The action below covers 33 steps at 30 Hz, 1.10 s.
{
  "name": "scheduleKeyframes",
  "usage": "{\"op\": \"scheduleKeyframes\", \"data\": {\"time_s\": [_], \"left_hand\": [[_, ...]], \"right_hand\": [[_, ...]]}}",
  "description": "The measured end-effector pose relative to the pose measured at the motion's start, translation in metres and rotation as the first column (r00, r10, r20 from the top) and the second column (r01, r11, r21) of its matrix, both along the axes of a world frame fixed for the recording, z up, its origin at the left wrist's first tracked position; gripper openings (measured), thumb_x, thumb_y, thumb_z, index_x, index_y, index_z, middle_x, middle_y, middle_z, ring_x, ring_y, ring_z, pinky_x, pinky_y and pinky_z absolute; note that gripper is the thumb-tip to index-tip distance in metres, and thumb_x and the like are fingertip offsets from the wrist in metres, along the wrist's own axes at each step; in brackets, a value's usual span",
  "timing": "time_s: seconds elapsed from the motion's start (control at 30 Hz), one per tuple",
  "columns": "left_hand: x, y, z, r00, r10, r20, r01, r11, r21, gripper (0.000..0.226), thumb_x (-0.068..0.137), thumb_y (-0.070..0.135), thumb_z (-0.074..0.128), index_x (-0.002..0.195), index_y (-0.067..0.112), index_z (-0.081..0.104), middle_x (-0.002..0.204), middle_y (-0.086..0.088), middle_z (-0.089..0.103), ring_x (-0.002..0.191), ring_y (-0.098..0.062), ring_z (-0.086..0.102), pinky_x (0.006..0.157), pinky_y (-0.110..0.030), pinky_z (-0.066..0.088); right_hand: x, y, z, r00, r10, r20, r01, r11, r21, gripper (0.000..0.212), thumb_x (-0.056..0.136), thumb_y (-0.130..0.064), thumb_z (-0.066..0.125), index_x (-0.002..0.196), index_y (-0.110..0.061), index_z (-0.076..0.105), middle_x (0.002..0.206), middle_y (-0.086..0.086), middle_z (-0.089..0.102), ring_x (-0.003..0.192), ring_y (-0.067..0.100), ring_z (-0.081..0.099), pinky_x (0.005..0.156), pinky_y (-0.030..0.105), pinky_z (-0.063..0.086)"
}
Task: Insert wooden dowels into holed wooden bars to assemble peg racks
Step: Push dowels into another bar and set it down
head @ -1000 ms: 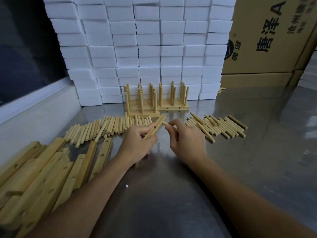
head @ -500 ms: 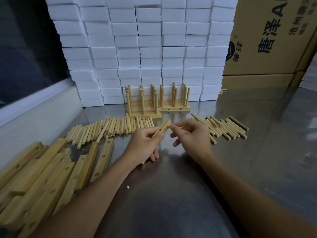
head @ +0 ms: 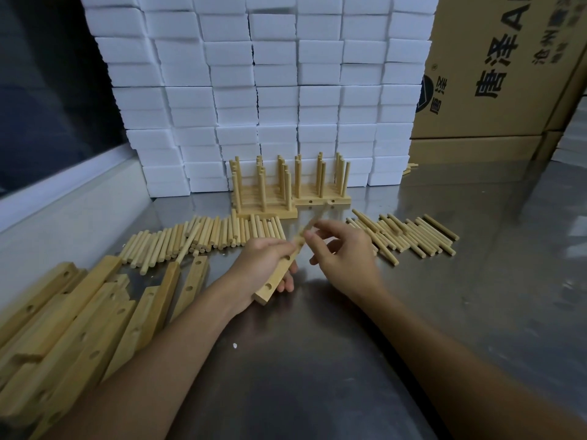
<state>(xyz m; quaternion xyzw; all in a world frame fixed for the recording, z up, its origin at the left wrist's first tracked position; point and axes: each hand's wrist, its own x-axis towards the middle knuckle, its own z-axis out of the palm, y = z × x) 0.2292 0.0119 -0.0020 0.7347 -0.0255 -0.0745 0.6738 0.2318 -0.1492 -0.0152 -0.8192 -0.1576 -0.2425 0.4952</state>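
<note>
Head view: L hand [head: 263, 265] grips a holed wooden bar [head: 281, 270], fingers curled round it, bar tilted w/ near end low above the steel table [head: 317, 360]. R hand [head: 344, 252] pinches a dowel [head: 313, 222] at the bar's upper part; blurred, cannot tell if seated in a hole. Loose dowels lie in two heaps: left heap [head: 203, 236], right heap [head: 406, 236]. Finished peg racks [head: 286, 188] stand behind, against white foam blocks [head: 270, 90]. Spare holed bars [head: 79, 319] piled at left. Cardboard box [head: 495, 65] at right
</note>
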Motion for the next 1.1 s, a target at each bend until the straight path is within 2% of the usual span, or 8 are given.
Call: {"op": "scheduleKeyframes", "data": {"time_s": [0.1, 0.23, 0.3, 0.37, 0.47, 0.63, 0.87, 1.1], "left_hand": [[0.0, 0.002, 0.001, 0.997, 0.066, -0.041, -0.071, 0.99, -0.124, 0.028, 0.101, 0.016, 0.052, 0.11, -0.009, 0.06, 0.065, -0.011, 0.059, 0.044, -0.022, 0.054, 0.037, -0.024, 0.04], [0.002, 0.006, 0.003, 0.985, 0.121, -0.123, -0.152, 0.948, -0.28, 0.026, 0.102, 0.018, 0.049, 0.107, -0.004, 0.061, 0.068, -0.009, 0.056, 0.043, -0.017, 0.053, 0.036, -0.021, 0.036], [0.002, 0.008, 0.004, 0.979, 0.128, -0.16, -0.177, 0.92, -0.349, 0.024, 0.102, 0.02, 0.049, 0.104, -0.001, 0.061, 0.072, -0.01, 0.055, 0.044, -0.016, 0.052, 0.035, -0.02, 0.036], [0.003, 0.009, 0.003, 0.973, 0.133, -0.188, -0.2, 0.893, -0.404, 0.024, 0.101, 0.02, 0.049, 0.104, -0.001, 0.06, 0.073, -0.01, 0.055, 0.045, -0.016, 0.052, 0.035, -0.02, 0.037], [0.005, 0.011, 0.001, 0.971, 0.132, -0.198, -0.207, 0.879, -0.43, 0.024, 0.101, 0.021, 0.051, 0.101, 0.0, 0.062, 0.072, -0.009, 0.056, 0.046, -0.015, 0.054, 0.035, -0.02, 0.038], [0.005, 0.013, 0.001, 0.971, 0.129, -0.202, -0.211, 0.861, -0.464, 0.025, 0.101, 0.022, 0.05, 0.101, 0.001, 0.063, 0.069, -0.008, 0.058, 0.049, -0.015, 0.056, 0.037, -0.02, 0.04], [0.002, 0.015, 0.003, 0.959, 0.131, -0.253, -0.255, 0.788, -0.56, 0.028, 0.103, 0.025, 0.047, 0.102, 0.0, 0.061, 0.065, -0.008, 0.058, 0.05, -0.014, 0.054, 0.037, -0.018, 0.039], [0.001, 0.014, 0.004, 0.958, 0.135, -0.254, -0.26, 0.787, -0.56, 0.032, 0.103, 0.028, 0.045, 0.1, 0.001, 0.062, 0.065, -0.007, 0.058, 0.05, -0.014, 0.053, 0.037, -0.018, 0.038]], "right_hand": [[-0.001, 0.001, -0.002, 0.989, -0.135, 0.059, 0.143, 0.976, -0.165, 0.02, 0.094, -0.03, 0.061, 0.11, -0.019, 0.069, 0.084, -0.014, 0.067, 0.074, 0.005, 0.065, 0.072, 0.031, 0.057], [0.001, 0.0, -0.001, 0.927, -0.376, 0.0, 0.344, 0.849, -0.401, 0.033, 0.095, -0.031, 0.056, 0.125, -0.02, 0.061, 0.122, -0.001, 0.063, 0.116, 0.018, 0.055, 0.106, 0.043, 0.04], [0.002, -0.001, 0.0, 0.893, -0.441, -0.089, 0.326, 0.771, -0.547, 0.035, 0.095, -0.035, 0.052, 0.126, -0.021, 0.059, 0.127, 0.001, 0.059, 0.123, 0.022, 0.05, 0.108, 0.046, 0.03], [0.002, 0.0, 0.0, 0.882, -0.462, -0.098, 0.303, 0.713, -0.632, 0.029, 0.095, -0.037, 0.05, 0.114, -0.021, 0.065, 0.118, 0.0, 0.063, 0.116, 0.022, 0.051, 0.104, 0.047, 0.03], [0.001, 0.001, 0.001, 0.875, -0.48, -0.061, 0.329, 0.683, -0.652, 0.024, 0.095, -0.036, 0.05, 0.103, -0.021, 0.068, 0.107, -0.001, 0.065, 0.107, 0.022, 0.052, 0.099, 0.044, 0.031], [-0.001, 0.001, 0.002, 0.834, -0.545, -0.09, 0.374, 0.677, -0.634, 0.026, 0.094, -0.03, 0.051, 0.115, -0.019, 0.063, 0.123, 0.005, 0.057, 0.119, 0.028, 0.048, 0.105, 0.047, 0.03], [0.002, 0.0, 0.002, 0.877, -0.463, -0.129, 0.304, 0.741, -0.599, 0.026, 0.092, -0.012, 0.057, 0.117, -0.019, 0.061, 0.11, 0.002, 0.063, 0.104, 0.023, 0.056, 0.1, 0.042, 0.038], [0.004, 0.002, 0.002, 0.909, -0.394, -0.139, 0.232, 0.752, -0.617, 0.042, 0.091, -0.005, 0.059, 0.13, -0.015, 0.05, 0.13, 0.01, 0.048, 0.118, 0.028, 0.043, 0.099, 0.037, 0.04]]}}
